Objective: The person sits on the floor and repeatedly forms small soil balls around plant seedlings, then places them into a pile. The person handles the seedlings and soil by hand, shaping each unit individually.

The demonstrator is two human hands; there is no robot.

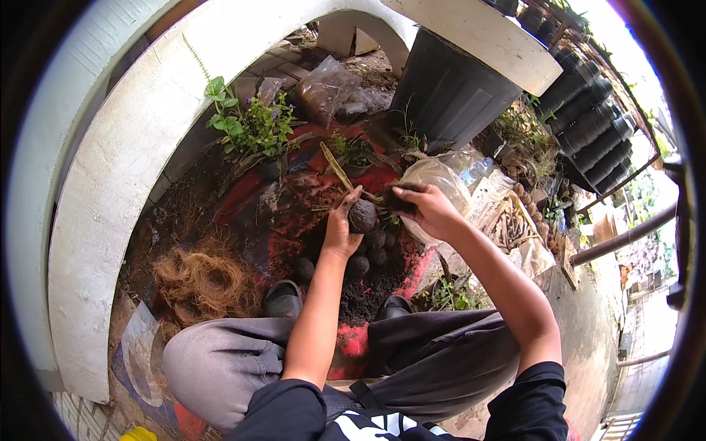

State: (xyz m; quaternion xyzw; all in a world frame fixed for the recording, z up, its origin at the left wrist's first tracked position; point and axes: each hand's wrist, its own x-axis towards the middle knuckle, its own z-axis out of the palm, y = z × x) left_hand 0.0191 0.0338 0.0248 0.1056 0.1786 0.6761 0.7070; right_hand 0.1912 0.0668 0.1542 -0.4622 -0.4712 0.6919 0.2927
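Observation:
My left hand point(342, 229) is closed around a round, dark soil ball point(362, 216). Just right of it, my right hand point(428, 209) grips a dark clump point(397, 197) that looks like soil or roots; its exact kind is hard to tell. A long yellow-green stalk point(336, 167) slants up and left from between my hands, and I cannot tell which hand bears it. Below them, several more soil balls point(358, 266) sit on loose dark soil point(360, 300) between my feet.
A heap of brown coconut-like fibre point(206, 283) lies to the left. Potted leafy plants point(266, 128) stand beyond it, near a white curved wall point(125, 176). A large black bin point(448, 88), clear plastic bags point(434, 180) and stacked black pots point(596, 121) are at the back right.

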